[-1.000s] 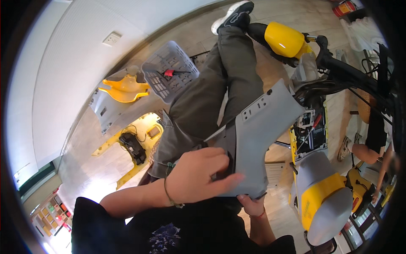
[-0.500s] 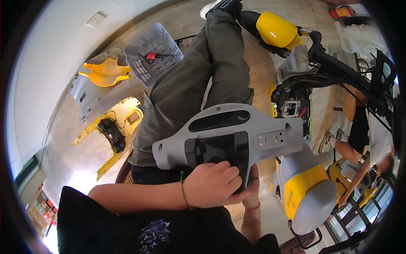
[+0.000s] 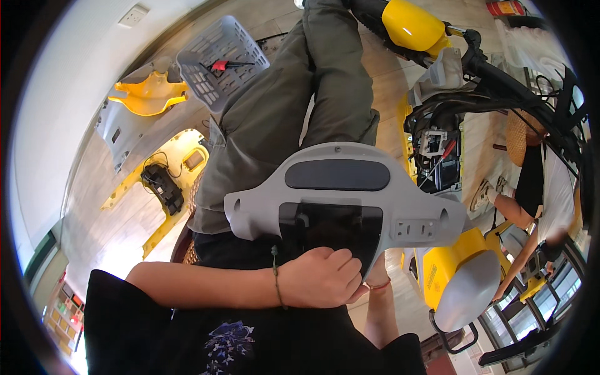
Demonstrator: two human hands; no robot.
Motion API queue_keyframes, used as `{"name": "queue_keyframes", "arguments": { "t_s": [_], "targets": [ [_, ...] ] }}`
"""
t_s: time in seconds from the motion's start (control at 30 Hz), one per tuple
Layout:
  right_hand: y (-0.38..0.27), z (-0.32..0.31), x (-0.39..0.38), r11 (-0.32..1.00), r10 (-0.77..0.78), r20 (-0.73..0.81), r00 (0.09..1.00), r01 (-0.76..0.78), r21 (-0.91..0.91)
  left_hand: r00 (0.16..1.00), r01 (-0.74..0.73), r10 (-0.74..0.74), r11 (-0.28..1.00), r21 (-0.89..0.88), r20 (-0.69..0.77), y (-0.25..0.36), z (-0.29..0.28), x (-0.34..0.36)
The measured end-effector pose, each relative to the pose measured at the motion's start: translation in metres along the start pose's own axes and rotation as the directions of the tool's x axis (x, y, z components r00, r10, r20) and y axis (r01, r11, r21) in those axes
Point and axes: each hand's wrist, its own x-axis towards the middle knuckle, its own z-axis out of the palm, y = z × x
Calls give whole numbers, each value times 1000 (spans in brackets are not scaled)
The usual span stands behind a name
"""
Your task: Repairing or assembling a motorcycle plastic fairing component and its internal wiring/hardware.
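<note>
Right hand (image 3: 375, 275) mostly hidden behind grey panel (image 3: 350, 187)

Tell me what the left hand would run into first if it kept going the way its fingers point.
The left hand points toward the picture's right, its fingers curled at the lower edge of the grey panel. Going on, it would probably first meet the right hand's wrist just beyond, though depth is unclear.

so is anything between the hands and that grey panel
Nothing visible. The left hand grips the lower edge of the grey panel directly. The right hand is mostly hidden behind it, seemingly holding it from underneath.
</note>
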Motion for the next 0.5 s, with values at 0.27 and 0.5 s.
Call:
{"name": "queue_keyframes", "arguments": {
  "t_s": [0.27,0.5],
  "targets": [
    [-18,4,9,981,-76,161,984,103,-166,994,100,-102,991,-87,-24,-21,-12,9],
    [-26,18,23,985,-48,111,993,65,-158,965,242,-219,956,-167,145,-65,-43,20]
  ]
}}
